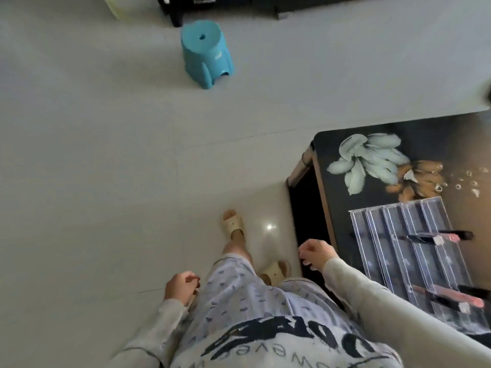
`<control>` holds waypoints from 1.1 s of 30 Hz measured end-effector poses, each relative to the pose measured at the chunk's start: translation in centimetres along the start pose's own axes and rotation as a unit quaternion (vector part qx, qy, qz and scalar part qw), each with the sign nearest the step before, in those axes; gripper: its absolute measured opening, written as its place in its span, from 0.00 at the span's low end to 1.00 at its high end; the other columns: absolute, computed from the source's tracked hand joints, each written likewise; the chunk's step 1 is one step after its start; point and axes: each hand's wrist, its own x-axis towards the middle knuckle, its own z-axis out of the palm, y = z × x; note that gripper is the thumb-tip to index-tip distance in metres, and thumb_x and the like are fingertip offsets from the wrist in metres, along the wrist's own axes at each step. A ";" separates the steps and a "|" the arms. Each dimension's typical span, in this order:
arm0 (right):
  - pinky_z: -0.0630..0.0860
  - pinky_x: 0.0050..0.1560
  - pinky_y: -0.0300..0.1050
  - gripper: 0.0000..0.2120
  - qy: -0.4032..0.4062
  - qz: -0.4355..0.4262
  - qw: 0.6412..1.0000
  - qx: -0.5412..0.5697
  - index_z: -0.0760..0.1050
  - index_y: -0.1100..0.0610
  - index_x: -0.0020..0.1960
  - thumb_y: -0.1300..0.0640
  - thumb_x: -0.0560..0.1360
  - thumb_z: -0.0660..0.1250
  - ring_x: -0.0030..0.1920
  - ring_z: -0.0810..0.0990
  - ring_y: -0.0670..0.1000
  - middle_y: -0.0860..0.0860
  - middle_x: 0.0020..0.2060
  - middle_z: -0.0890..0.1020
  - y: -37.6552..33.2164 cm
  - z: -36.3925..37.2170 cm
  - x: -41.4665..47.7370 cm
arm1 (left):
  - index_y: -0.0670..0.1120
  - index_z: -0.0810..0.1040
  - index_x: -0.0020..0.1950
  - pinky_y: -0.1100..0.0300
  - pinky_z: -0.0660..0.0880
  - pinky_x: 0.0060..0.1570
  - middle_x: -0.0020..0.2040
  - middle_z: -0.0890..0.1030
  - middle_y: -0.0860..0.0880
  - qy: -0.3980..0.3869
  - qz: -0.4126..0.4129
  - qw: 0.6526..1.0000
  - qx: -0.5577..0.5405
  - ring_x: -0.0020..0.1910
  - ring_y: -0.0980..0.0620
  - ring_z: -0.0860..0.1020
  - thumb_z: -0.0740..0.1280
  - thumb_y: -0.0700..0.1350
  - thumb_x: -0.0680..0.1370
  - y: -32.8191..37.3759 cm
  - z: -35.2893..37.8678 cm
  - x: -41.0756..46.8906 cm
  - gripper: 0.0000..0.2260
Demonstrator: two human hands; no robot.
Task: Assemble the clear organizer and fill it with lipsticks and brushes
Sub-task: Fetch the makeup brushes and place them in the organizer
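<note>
The clear organizer [406,251] lies on a dark table [340,155] with a flower pattern at the right. Long ribbed channels run along it. Several brushes or lipsticks with pink and black parts rest across it, one group near its far end [435,238] and another near its close end [451,297]. My left hand [180,286] hangs beside my left leg with loosely curled fingers, holding nothing. My right hand [314,253] hangs by the table's left side, fingers loosely curled and empty, apart from the organizer.
I stand on a pale tiled floor [106,181] in beige slippers [232,225]. A blue plastic stool [206,53] stands ahead on the floor. Dark furniture [212,4] lines the far edge. The table's dark side panel [308,216] is right next to my right leg.
</note>
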 end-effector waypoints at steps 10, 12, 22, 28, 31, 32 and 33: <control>0.70 0.29 0.39 0.06 0.011 0.069 0.997 0.019 0.76 0.58 0.41 0.66 0.73 0.61 0.28 0.74 0.49 0.52 0.31 0.77 -6.6 0.5 4.8 | 0.51 0.74 0.29 0.61 0.70 0.41 0.31 0.78 0.48 -0.011 0.012 0.999 -0.037 0.35 0.48 0.76 0.62 0.37 0.73 7.7 -9.1 7.5 0.15; 0.72 0.32 0.39 0.06 0.027 0.086 0.995 0.030 0.77 0.59 0.41 0.66 0.72 0.63 0.29 0.75 0.50 0.53 0.30 0.78 -7.6 0.3 5.2 | 0.51 0.73 0.28 0.61 0.69 0.41 0.30 0.77 0.50 -0.005 0.036 0.998 -0.045 0.35 0.48 0.75 0.62 0.36 0.73 11.1 -11.5 9.5 0.15; 0.70 0.44 0.39 0.08 0.054 0.101 0.990 0.077 0.76 0.54 0.35 0.65 0.70 0.64 0.43 0.77 0.53 0.54 0.38 0.80 -14.6 -4.5 8.7 | 0.50 0.74 0.29 0.60 0.69 0.42 0.30 0.77 0.48 -0.016 0.101 0.994 -0.044 0.33 0.48 0.74 0.61 0.37 0.74 25.3 -17.7 16.4 0.14; 0.75 0.40 0.44 0.08 0.034 0.088 0.992 0.082 0.80 0.59 0.43 0.66 0.72 0.62 0.36 0.76 0.54 0.54 0.35 0.79 -20.6 -11.1 16.2 | 0.49 0.74 0.30 0.63 0.67 0.30 0.31 0.77 0.48 -0.045 0.084 0.995 -0.009 0.28 0.52 0.72 0.62 0.36 0.74 31.2 -16.2 19.4 0.14; 0.72 0.32 0.41 0.08 0.035 0.070 0.991 0.110 0.78 0.61 0.49 0.66 0.73 0.61 0.31 0.75 0.52 0.56 0.34 0.77 -24.3 -15.8 19.4 | 0.48 0.74 0.30 0.64 0.67 0.28 0.32 0.78 0.47 -0.056 0.050 0.997 0.020 0.28 0.52 0.73 0.62 0.36 0.74 33.5 -15.5 20.5 0.14; 0.74 0.33 0.40 0.07 0.042 0.064 0.990 0.114 0.78 0.60 0.47 0.65 0.73 0.62 0.32 0.75 0.53 0.57 0.35 0.77 -25.5 -17.4 20.2 | 0.48 0.74 0.30 0.63 0.68 0.30 0.32 0.78 0.48 -0.058 0.039 0.997 0.033 0.28 0.51 0.73 0.62 0.37 0.74 34.2 -15.4 20.7 0.13; 0.74 0.32 0.37 0.06 0.049 0.057 0.989 0.128 0.77 0.59 0.46 0.65 0.73 0.62 0.31 0.75 0.52 0.57 0.36 0.77 -26.6 -18.9 20.9 | 0.48 0.74 0.30 0.63 0.68 0.32 0.32 0.78 0.47 -0.059 0.032 0.997 0.044 0.30 0.50 0.74 0.63 0.37 0.74 35.0 -15.5 21.1 0.13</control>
